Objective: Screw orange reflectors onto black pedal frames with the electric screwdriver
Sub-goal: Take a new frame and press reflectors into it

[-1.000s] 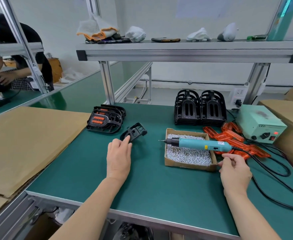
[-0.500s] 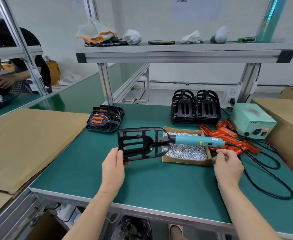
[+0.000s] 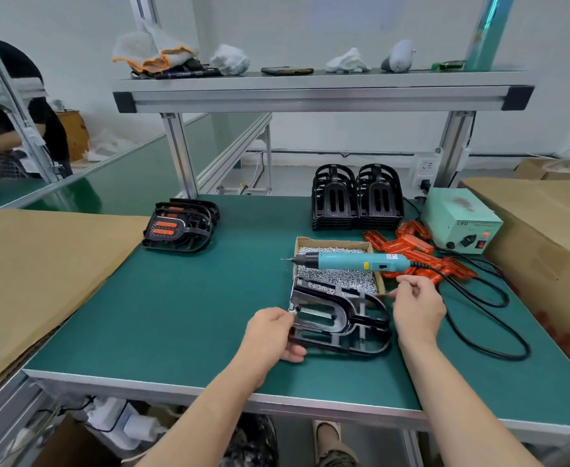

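Observation:
A black pedal frame (image 3: 342, 326) lies flat on the green mat in front of the screw box. My left hand (image 3: 271, 332) grips its left end. My right hand (image 3: 418, 306) hovers at the frame's right end, fingers curled with thumb and forefinger together; nothing shows between them. The teal electric screwdriver (image 3: 354, 261) rests across the cardboard box of screws (image 3: 374, 247), tip pointing left. Loose orange reflectors (image 3: 411, 249) are heaped to the right of the box.
Two stacks of bare black frames (image 3: 357, 200) stand at the back. Finished pedals with orange reflectors (image 3: 179, 227) are stacked at back left. A green power unit (image 3: 458, 220) and black cable (image 3: 485, 318) lie right. Cardboard (image 3: 40, 271) flanks the mat; a shelf (image 3: 324, 94) hangs overhead.
My left hand picked the black frame up from the mat's middle, swung it past the screwdriver tip and set it down in front of the screw box. My right hand stayed near the box's corner.

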The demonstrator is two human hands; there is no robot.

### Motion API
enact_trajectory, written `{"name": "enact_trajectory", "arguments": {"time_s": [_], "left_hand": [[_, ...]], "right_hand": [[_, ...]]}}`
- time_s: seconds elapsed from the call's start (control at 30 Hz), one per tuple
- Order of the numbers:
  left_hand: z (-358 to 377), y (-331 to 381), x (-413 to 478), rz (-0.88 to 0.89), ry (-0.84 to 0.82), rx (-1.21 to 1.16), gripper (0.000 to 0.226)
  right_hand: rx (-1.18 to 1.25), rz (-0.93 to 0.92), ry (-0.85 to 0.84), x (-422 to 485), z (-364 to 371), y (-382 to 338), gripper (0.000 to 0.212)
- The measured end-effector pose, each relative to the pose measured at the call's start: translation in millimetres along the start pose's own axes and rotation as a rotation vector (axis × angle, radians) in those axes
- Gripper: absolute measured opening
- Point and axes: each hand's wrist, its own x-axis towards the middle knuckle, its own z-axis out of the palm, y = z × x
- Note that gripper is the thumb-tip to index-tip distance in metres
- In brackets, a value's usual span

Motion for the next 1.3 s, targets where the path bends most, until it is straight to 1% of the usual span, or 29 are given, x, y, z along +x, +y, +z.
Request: {"name": "enact_trajectory", "arguments": {"time_s": [0.03,0.17,0.2,0.37,0.5,0.57,0.63,0.7,0.9,0.93,0.97,1.03,1.1,1.13,1.2,1.3], "left_hand": [[2,1,1,0.009,0.026,0.105,0.028],[0,10,6,0.186,0.083,0.779,0.033],[0,10,9,0.213,0.09,0.878,0.034],[-4,12,20,0.283,0.049,1.1,0.033],[-16,21,33,0.3,-0.104,1.219,0.039],[-21,25,38,0.343,-0.171,1.159,0.04],[-23,24,42,0.384,-0.202,1.025,0.039],[-24,21,43,0.399,-0.224,0.943,0.035],[-29,17,47,0.382,-0.343,0.92,0.029],[-28,16,49,0.395,-0.327,0.916,0.029],[-27,14,51,0.424,-0.275,0.906,0.03],[-25,6,54,0.503,-0.089,0.845,0.032],[-24,-1,54,0.543,0.068,0.703,0.033],[-23,-3,55,0.545,0.103,0.64,0.032],[-24,-4,56,0.535,0.116,0.583,0.03],[-26,-5,61,0.518,0.114,0.549,0.03]], "right_hand": [[0.006,0.002,-0.001,1,0,0,0.025],[0.016,0.003,-0.003,3,0,2,0.024],[0.021,0.004,-0.005,3,0,2,0.024],[0.036,0.004,-0.013,7,1,6,0.024],[0.074,0.024,-0.021,8,1,7,0.018],[0.103,0.037,-0.029,9,1,7,0.012],[0.124,0.041,-0.045,9,0,6,0.008],[0.14,0.038,-0.057,8,-1,4,0.007],[0.142,0.017,-0.087,7,-4,4,0.008],[0.151,0.016,-0.088,7,-4,4,0.009],[0.162,0.018,-0.085,8,-4,5,0.01],[0.206,0.033,-0.064,9,-4,7,0.011],[0.268,0.048,-0.03,11,-4,10,0.012],[0.302,0.054,-0.013,12,-4,11,0.013],[0.366,0.057,0.025,13,-3,13,0.017],[0.387,-0.016,0.063,13,-4,11,0.025]]}}
